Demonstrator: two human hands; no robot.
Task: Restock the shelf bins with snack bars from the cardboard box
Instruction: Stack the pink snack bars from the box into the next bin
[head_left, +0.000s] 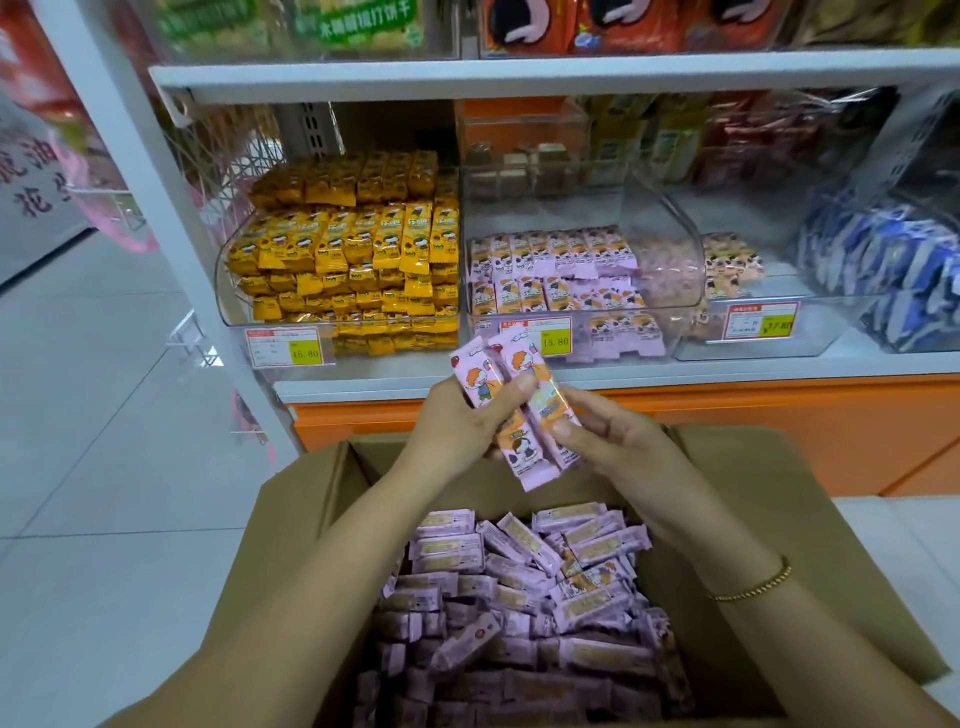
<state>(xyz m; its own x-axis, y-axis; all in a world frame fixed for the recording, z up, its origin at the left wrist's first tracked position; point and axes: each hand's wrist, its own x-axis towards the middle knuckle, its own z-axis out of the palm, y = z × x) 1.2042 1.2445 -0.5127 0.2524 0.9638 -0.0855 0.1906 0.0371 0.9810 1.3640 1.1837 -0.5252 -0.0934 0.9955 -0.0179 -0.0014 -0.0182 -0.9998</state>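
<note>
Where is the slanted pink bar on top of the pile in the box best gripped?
Probably pinch the bar across its middle, by both long edges, from above: it lies flat atop the pile, and the box is open upward.

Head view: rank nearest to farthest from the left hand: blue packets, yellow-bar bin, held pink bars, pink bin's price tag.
1. Held pink bars, in the left hand.
2. Pink bin's price tag, just above.
3. Yellow-bar bin, upper left.
4. Blue packets, far right.
</note>
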